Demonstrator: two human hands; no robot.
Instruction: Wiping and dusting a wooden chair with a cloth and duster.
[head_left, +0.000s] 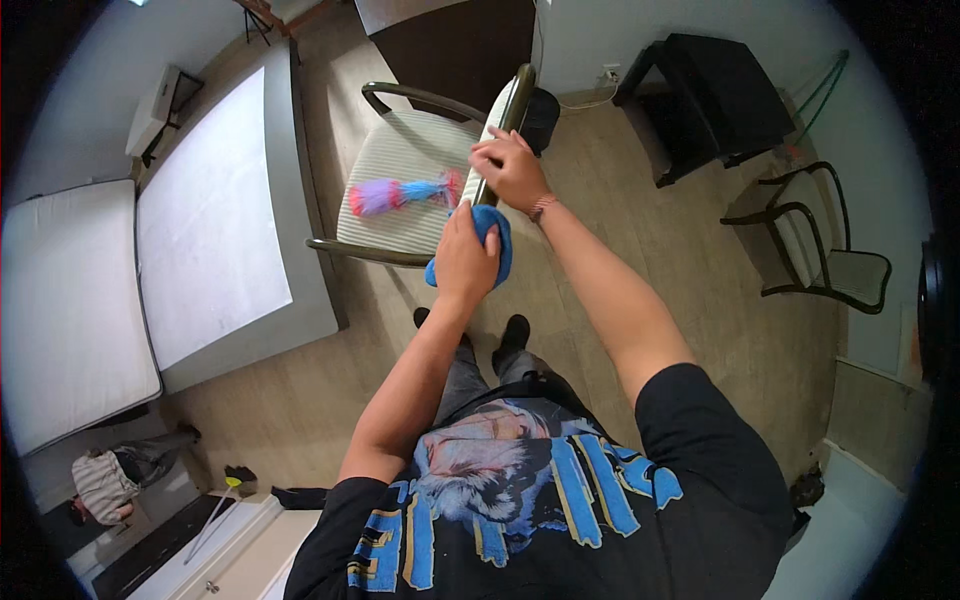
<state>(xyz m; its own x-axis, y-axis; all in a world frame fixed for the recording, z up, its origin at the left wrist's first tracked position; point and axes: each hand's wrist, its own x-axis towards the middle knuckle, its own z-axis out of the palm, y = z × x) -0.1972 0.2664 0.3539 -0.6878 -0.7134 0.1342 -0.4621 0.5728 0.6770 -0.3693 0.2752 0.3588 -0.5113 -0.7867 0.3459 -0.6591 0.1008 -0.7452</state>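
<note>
Before me stands an armchair with a striped seat (405, 150) and a dark, glossy frame. My left hand (466, 255) is closed on a blue cloth (501, 266), pressed to the near end of the chair's backrest (504, 112). Farther along the same backrest, my right hand (511, 169) has its fingers bent over the frame; it is not clear whether they grip it. On the seat lies a duster (397, 193) with purple, blue and red bristles.
A low platform with a white top (210, 225) is at the left. A black side table (720, 97) and a second armchair (814, 232) stand at the right. Behind the chair are a dark cabinet (465, 52) and a black bin (541, 120). Another person (112, 480) is at the lower left.
</note>
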